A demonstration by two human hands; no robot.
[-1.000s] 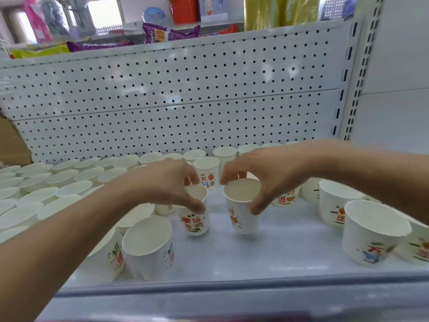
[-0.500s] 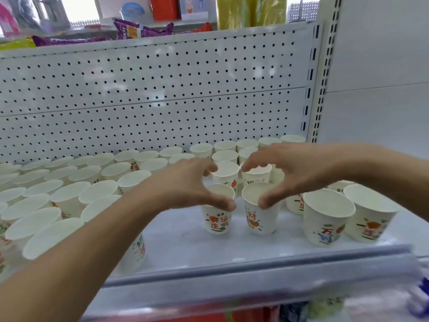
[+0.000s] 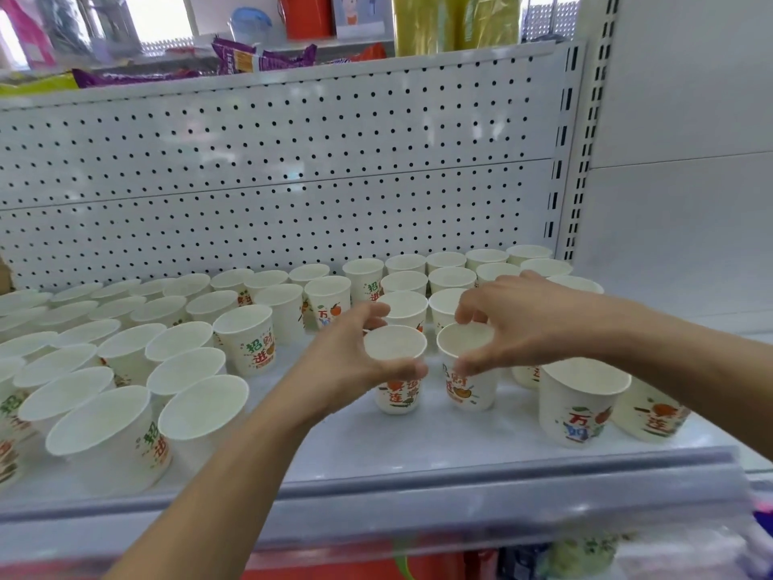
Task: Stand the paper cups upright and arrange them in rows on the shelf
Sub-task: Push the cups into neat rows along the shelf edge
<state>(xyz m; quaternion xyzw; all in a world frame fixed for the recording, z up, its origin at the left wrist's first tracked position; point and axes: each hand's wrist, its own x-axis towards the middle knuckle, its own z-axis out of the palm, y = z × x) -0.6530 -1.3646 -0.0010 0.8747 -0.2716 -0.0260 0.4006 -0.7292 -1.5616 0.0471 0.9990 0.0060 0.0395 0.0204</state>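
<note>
**shelfwatcher:** what are you holding right now?

**me:** Two paper cups, one per hand. My left hand [image 3: 347, 362] is curled round the rim of the left cup [image 3: 397, 397], thumb on the near side, fingers over the far side. My right hand [image 3: 523, 324] pinches the rim of the right cup [image 3: 470, 389] the same way. Both stand upright, just beside each other on the shelf [image 3: 376, 450], in front of the back rows [image 3: 447, 278] along the pegboard [image 3: 293, 161].

**shelfwatcher:** can you read the print?

**me:** Partly. The left cup shows 连 in orange under my thumb. The right cup looks like 财, but my thumb covers half of it, so don't quote me. The near cup [image 3: 581, 412] further right reads 万 beside a drawn orange, and the edge cup [image 3: 652, 416] next to it reads 连. Over on the left, the middle cup [image 3: 251, 345] says 招 above 进, and so does the front-left cup [image 3: 117, 441].

**shelfwatcher:** arms?

**me:** Both forearms are bare. The left reaches in from the bottom-left, the right from the right edge, and both hands have knuckles up.
</note>
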